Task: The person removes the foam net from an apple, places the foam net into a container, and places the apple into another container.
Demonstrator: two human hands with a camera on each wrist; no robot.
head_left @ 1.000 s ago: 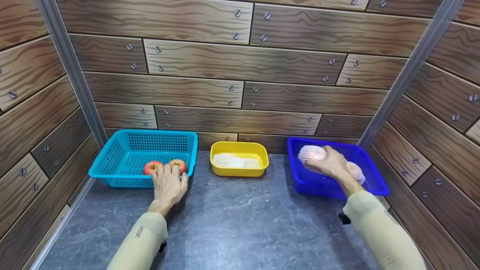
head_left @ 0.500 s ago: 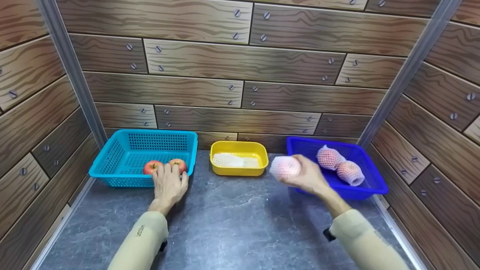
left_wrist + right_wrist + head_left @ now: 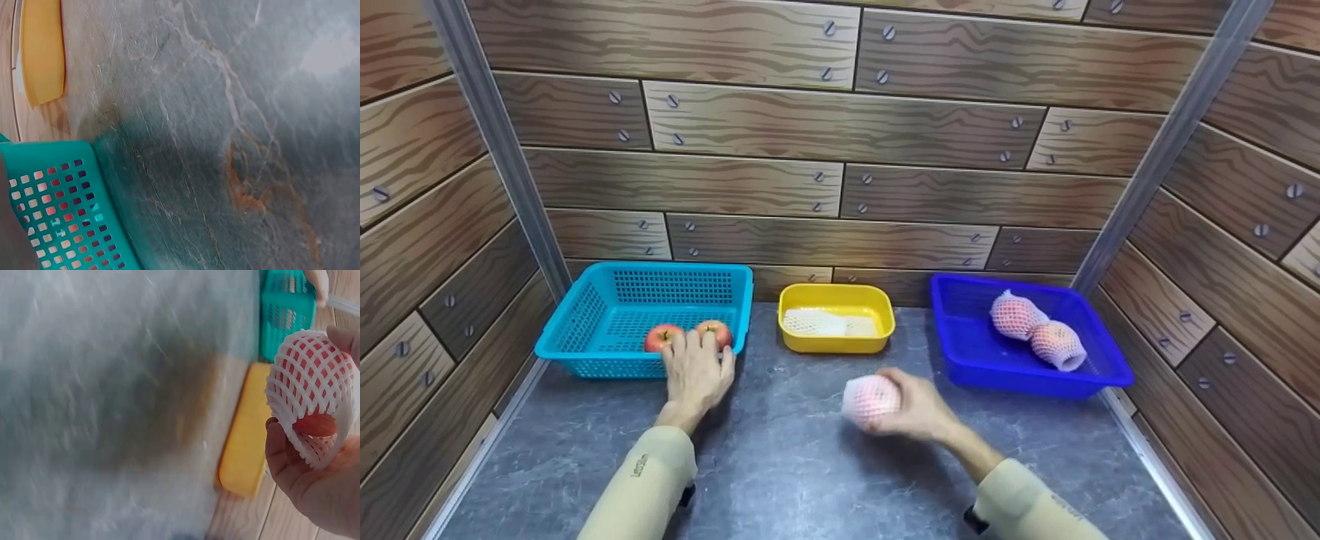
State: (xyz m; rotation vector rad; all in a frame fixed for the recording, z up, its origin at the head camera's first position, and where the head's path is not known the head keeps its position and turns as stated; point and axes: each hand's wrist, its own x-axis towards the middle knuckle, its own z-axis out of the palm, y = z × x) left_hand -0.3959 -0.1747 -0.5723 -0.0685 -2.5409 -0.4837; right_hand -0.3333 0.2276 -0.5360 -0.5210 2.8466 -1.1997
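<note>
A red apple in a white foam net (image 3: 871,400) is gripped by my right hand (image 3: 919,409) above the grey surface, in front of the yellow tray. The right wrist view shows thumb and fingers round the netted apple (image 3: 312,379), the net's open end facing the wrist. My left hand (image 3: 697,375) lies over the front rim of the teal basket (image 3: 615,361), fingertips at two bare apples (image 3: 662,337) inside; whether it grips one, I cannot tell. Two more netted apples (image 3: 1057,345) lie in the blue basket (image 3: 967,360).
Between the baskets stands the yellow tray (image 3: 836,344), with flattened white foam nets (image 3: 817,322) in it. Wood-patterned panels (image 3: 765,120) close off the back and both sides of the grey tabletop (image 3: 780,465). The left wrist view shows the basket's perforated wall (image 3: 62,152).
My right hand has lifted a netted apple out of the blue basket and carried it left and toward me. My left hand has stayed at the teal basket's front rim.
</note>
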